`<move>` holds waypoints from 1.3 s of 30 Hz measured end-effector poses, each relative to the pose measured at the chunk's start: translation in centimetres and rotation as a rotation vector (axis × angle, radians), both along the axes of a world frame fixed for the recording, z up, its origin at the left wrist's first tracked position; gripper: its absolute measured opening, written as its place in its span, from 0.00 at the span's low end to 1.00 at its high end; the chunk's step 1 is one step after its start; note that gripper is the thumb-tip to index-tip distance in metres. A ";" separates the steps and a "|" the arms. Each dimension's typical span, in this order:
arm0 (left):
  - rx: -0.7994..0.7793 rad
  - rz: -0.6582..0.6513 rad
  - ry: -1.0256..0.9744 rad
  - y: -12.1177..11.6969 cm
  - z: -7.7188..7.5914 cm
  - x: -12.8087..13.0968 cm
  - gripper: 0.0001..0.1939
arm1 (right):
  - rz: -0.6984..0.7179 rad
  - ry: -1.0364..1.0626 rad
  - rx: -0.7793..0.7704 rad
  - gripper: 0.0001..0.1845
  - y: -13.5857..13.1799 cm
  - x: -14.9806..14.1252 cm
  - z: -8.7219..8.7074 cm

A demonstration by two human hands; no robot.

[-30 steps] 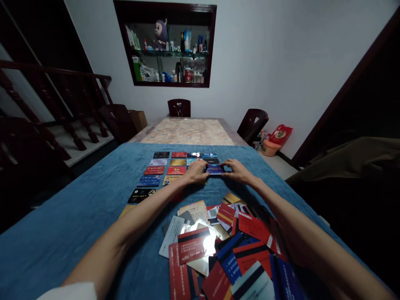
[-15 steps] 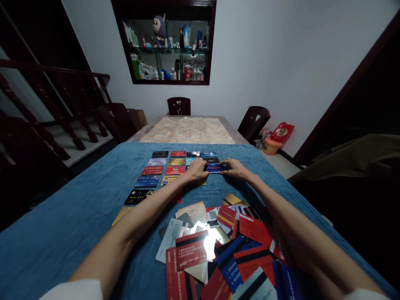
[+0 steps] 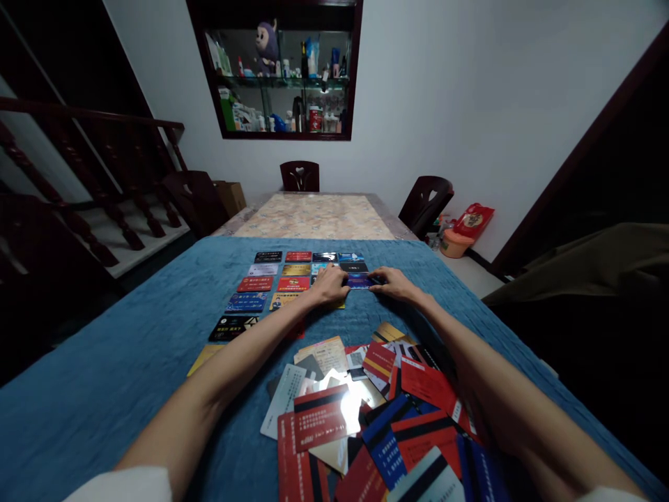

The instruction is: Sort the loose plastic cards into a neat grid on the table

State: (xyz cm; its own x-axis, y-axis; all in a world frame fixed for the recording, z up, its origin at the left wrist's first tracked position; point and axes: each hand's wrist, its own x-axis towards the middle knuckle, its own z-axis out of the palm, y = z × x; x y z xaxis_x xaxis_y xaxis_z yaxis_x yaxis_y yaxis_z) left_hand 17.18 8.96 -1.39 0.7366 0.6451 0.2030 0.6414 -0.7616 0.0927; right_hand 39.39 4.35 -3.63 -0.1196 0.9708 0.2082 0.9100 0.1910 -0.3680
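Grip: left hand (image 3: 330, 284) and right hand (image 3: 396, 285) grasping purple card (image 3: 359, 281) by opposite ends; gold-marked black card (image 3: 233, 328) reads "VIP".

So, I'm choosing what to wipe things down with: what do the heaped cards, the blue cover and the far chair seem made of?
Heaped cards: probably glossy plastic; they look thin and stiff, and one throws back bright glare.
Blue cover: fabric, perhaps plush; matte, with soft ripples.
Far chair: likely dark-stained wood, from its reddish-brown tone, though imitation is possible.
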 end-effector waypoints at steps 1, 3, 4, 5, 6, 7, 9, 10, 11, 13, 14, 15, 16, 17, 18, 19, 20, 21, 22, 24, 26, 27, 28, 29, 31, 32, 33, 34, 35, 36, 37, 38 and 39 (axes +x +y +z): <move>0.001 0.000 0.001 0.0 0.0 0.0 0.14 | -0.001 -0.001 0.002 0.20 0.0 0.0 0.0; 0.001 -0.003 0.004 -0.1 0.0 0.0 0.14 | -0.006 -0.005 0.007 0.19 0.0 0.0 -0.1; 0.001 -0.005 0.005 -0.1 0.0 0.0 0.14 | -0.009 -0.006 0.009 0.19 0.0 0.0 -0.1; 0.002 -0.008 0.004 -0.1 0.0 0.0 0.14 | -0.012 -0.008 0.011 0.19 0.1 0.0 -0.2; 0.003 -0.009 0.004 -0.2 0.0 0.0 0.14 | -0.014 -0.009 0.013 0.19 0.1 0.0 -0.3; 0.004 -0.011 0.003 -0.2 0.0 0.1 0.14 | -0.015 -0.010 0.015 0.19 0.1 0.0 -0.3; 0.006 -0.015 0.000 -0.2 0.0 0.1 0.14 | -0.015 -0.010 0.020 0.19 0.2 0.0 -0.4; 0.006 -0.017 0.000 -0.2 0.0 0.1 0.14 | -0.014 -0.009 0.022 0.19 0.2 0.0 -0.5; 0.007 -0.019 -0.001 -0.3 0.0 0.2 0.14 | -0.014 -0.008 0.025 0.18 0.2 0.0 -0.5; 0.007 -0.023 -0.002 -0.3 0.0 0.2 0.14 | -0.015 -0.007 0.028 0.18 0.2 0.0 -0.6; 0.007 -0.024 -0.002 -0.3 0.0 0.2 0.14 | -0.016 -0.007 0.029 0.18 0.2 0.0 -0.6; 0.006 -0.025 -0.003 -0.3 0.0 0.3 0.14 | -0.017 -0.008 0.030 0.18 0.2 -0.1 -0.6; 0.005 -0.025 -0.003 -0.3 -0.1 0.3 0.15 | -0.019 -0.010 0.031 0.18 0.2 -0.1 -0.7; 0.004 -0.025 -0.004 -0.3 -0.1 0.3 0.15 | -0.020 -0.011 0.032 0.19 0.2 -0.1 -0.7; 0.001 -0.024 -0.005 -0.2 -0.2 0.3 0.15 | -0.020 -0.013 0.033 0.19 0.2 -0.2 -0.7; -0.001 -0.022 -0.006 -0.2 -0.2 0.4 0.15 | -0.020 -0.015 0.034 0.19 0.2 -0.2 -0.7; -0.003 -0.020 -0.007 -0.2 -0.3 0.4 0.15 | -0.020 -0.016 0.035 0.19 0.2 -0.2 -0.7; -0.004 -0.017 -0.009 -0.2 -0.3 0.5 0.15 | -0.020 -0.017 0.035 0.18 0.2 -0.2 -0.7; -0.004 -0.014 -0.009 -0.2 -0.4 0.5 0.15 | -0.020 -0.017 0.037 0.18 0.2 -0.2 -0.7; -0.001 -0.011 -0.009 -0.1 -0.5 0.6 0.14 | -0.023 -0.017 0.038 0.19 0.2 -0.3 -0.7; 0.005 -0.012 -0.007 -0.2 -0.5 0.7 0.14 | -0.027 -0.017 0.040 0.18 0.2 -0.3 -0.7; 0.009 -0.014 -0.006 -0.3 -0.6 0.7 0.14 | -0.027 -0.018 0.042 0.18 0.1 -0.4 -0.7; 0.013 -0.018 -0.006 -0.4 -0.6 0.8 0.13 | -0.026 -0.018 0.043 0.18 0.1 -0.4 -0.7; 0.016 -0.023 -0.006 -0.5 -0.6 0.8 0.13 | -0.024 -0.018 0.045 0.17 0.0 -0.5 -0.7; 0.021 -0.036 -0.005 -0.7 -0.5 0.7 0.13 | -0.017 -0.020 0.047 0.17 -0.2 -0.5 -0.6; 0.023 -0.042 -0.005 -0.7 -0.5 0.7 0.13 | -0.014 -0.022 0.047 0.16 -0.3 -0.6 -0.5; 0.024 -0.047 -0.005 -0.8 -0.5 0.6 0.13 | -0.011 -0.025 0.048 0.16 -0.5 -0.6 -0.5; 0.024 -0.050 -0.005 -0.8 -0.5 0.6 0.13 | -0.009 -0.028 0.049 0.16 -0.7 -0.6 -0.4; 0.023 -0.051 -0.005 -0.8 -0.4 0.5 0.12 | -0.008 -0.031 0.051 0.16 -0.9 -0.6 -0.3; 0.021 -0.051 -0.006 -0.9 -0.4 0.5 0.12 | -0.008 -0.035 0.055 0.16 -1.2 -0.6 -0.2; 0.020 -0.050 -0.007 -0.9 -0.4 0.5 0.12 | -0.009 -0.038 0.059 0.16 -1.5 -0.6 0.0; 0.019 -0.049 -0.009 -0.9 -0.4 0.4 0.12 | -0.009 -0.041 0.063 0.17 -1.7 -0.6 0.1; 0.019 -0.049 -0.013 -1.0 -0.4 0.4 0.12 | -0.008 -0.044 0.068 0.17 -2.0 -0.6 0.2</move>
State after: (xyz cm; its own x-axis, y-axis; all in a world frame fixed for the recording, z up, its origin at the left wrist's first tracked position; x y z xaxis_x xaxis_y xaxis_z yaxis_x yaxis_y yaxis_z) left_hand 17.54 7.99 -1.77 0.7646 0.6040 0.2248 0.6020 -0.7939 0.0855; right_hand 38.83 2.30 -3.45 -0.1222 0.9555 0.2684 0.9266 0.2067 -0.3142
